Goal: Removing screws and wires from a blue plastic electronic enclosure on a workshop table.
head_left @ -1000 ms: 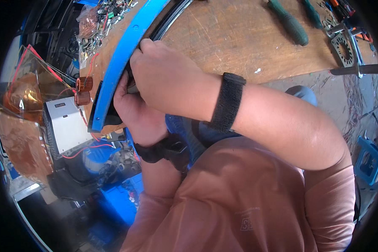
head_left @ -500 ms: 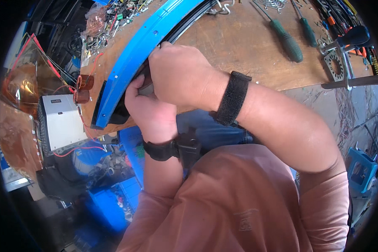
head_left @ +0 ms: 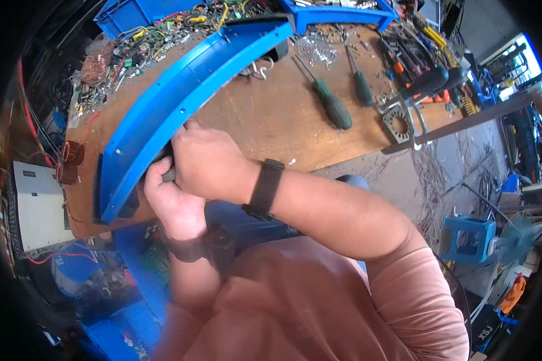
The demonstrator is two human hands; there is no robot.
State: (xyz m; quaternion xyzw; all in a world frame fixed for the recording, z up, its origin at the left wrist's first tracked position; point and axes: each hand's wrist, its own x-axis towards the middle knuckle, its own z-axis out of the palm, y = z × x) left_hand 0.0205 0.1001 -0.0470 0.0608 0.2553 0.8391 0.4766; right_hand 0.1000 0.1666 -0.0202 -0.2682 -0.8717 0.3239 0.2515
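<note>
A long, curved blue panel (head_left: 156,111) with black ends lies tilted across the wooden bench. Its trough-like inner face shows, with small holes along the rim. My right hand (head_left: 208,159) is closed in a fist against the panel's near edge; what its fingers hold is hidden behind the knuckles. Below and left of it, my left hand (head_left: 173,201) curls its fingers and thumb at the dark underside of the panel, touching or nearly touching the right hand. The left fingertips are mostly hidden, so what they grip cannot be made out.
Two green-handled screwdrivers (head_left: 331,105) (head_left: 362,89) lie on the bench (head_left: 271,132). A metal clamp-like tool with a black handle (head_left: 424,83) sits at the right edge. Small scrap parts (head_left: 117,69) pile at the far left, near a blue tray (head_left: 343,17) and a white box (head_left: 39,204).
The panel has tilted, so more of its inner trough shows. The whole view has shifted, bringing more of the bench's right side in. Both hands stay at the panel's near edge.
</note>
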